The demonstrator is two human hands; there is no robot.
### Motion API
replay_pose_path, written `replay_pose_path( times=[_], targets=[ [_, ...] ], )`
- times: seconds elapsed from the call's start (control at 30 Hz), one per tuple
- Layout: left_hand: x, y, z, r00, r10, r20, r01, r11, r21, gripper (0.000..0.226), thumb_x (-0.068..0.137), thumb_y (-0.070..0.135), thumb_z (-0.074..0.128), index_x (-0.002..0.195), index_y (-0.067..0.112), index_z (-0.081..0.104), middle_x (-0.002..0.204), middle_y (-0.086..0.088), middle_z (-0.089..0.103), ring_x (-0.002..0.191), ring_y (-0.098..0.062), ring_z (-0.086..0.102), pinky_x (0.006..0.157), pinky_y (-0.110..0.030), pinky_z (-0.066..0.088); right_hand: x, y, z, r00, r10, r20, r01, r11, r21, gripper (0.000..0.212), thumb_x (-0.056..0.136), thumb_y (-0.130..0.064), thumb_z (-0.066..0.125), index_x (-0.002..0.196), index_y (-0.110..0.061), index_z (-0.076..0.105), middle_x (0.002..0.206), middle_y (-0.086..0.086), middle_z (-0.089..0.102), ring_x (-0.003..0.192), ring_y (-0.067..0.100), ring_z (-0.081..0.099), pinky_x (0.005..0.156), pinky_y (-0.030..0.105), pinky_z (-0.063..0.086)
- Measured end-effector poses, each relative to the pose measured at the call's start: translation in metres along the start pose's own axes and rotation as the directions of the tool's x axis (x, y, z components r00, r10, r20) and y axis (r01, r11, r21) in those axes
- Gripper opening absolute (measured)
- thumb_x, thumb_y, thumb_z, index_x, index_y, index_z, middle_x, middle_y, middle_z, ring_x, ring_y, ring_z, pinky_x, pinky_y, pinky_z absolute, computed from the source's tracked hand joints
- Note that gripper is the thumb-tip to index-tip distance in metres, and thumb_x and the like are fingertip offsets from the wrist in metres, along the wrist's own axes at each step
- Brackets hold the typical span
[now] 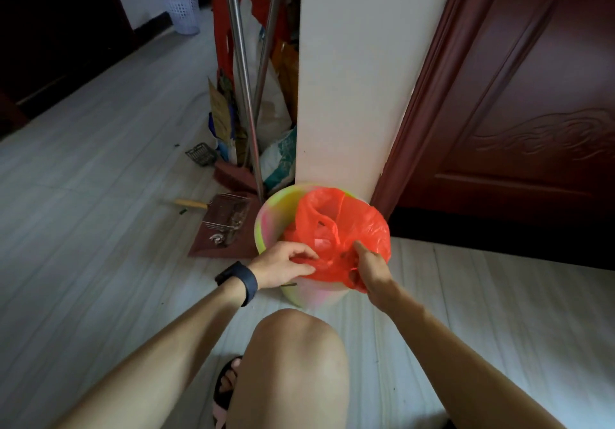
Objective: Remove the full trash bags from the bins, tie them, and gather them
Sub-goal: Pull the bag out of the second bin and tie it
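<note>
A red plastic trash bag (346, 225) sits in a pastel multicoloured bin (269, 219) on the floor against a white pillar. Part of the bag's mouth is still draped over the bin's far right rim. My left hand (283, 264), with a dark watch on its wrist, pinches the bag's near edge at the bin's front rim. My right hand (371, 270) grips a bunch of the red plastic at the front right rim. The bag's contents are mostly hidden by its folds.
The white pillar (359, 72) and a dark red door (519, 122) stand behind the bin. Left of it lie a dustpan (226, 229), a wire grill with wooden handle (229, 212), metal poles (243, 72) and cluttered bags. A white mesh basket (183, 11) stands far back. My knee (293, 355) is below the bin.
</note>
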State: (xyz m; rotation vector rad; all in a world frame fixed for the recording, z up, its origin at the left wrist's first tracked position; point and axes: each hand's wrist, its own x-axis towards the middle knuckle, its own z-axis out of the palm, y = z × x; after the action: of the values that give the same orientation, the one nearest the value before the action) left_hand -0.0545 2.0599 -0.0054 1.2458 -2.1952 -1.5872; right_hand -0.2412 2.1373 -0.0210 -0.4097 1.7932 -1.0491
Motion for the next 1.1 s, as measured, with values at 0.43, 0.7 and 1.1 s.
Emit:
replay_pose_path(
  times=[0.43, 0.7, 1.1],
  targets=[
    [-0.005, -0.021, -0.016, 0.867, -0.101, -0.488, 0.092, 0.995, -0.043, 0.048, 0.083, 0.042, 0.061, 0.129, 0.028, 0.058, 0.127, 0.008, 0.055, 0.123, -0.018, 0.051, 0.102, -0.037, 0.043, -0.005, -0.026, -0.001, 0.927, -0.351, -0.132, 0.277, 0.879, -0.389, 0.036, 0.099, -0.041, 0.046, 0.083, -0.012, 0.060, 0.085, 0.011, 0.071, 0.088, 0.036, 0.068, 0.085, 0.046, 0.054],
    [0.004, -0.032, -0.008, 0.831, -0.487, -0.268, 0.502, 0.865, -0.014, 0.074, 0.093, 0.027, 0.042, 0.154, 0.028, -0.001, 0.110, -0.014, 0.067, 0.070, -0.022, 0.067, 0.053, -0.029, 0.056, -0.030, -0.133, 0.003, 0.783, -0.609, -0.130, 0.504, 0.742, -0.442, 0.040, 0.101, -0.042, 0.041, 0.100, -0.009, 0.064, 0.100, 0.015, 0.071, 0.099, 0.036, 0.064, 0.085, 0.038, 0.048],
    [0.008, 0.023, -0.052, 0.876, -0.250, -0.412, 0.373, 0.893, 0.251, 0.077, 0.092, 0.040, 0.049, 0.156, 0.027, 0.006, 0.150, -0.020, 0.036, 0.127, -0.039, 0.049, 0.102, -0.042, 0.045, -0.090, -0.272, -0.035, 0.564, -0.782, -0.266, 0.674, 0.622, -0.398, 0.036, 0.102, -0.039, 0.036, 0.106, -0.012, 0.059, 0.092, 0.001, 0.063, 0.087, 0.023, 0.059, 0.076, 0.029, 0.040]
  ],
)
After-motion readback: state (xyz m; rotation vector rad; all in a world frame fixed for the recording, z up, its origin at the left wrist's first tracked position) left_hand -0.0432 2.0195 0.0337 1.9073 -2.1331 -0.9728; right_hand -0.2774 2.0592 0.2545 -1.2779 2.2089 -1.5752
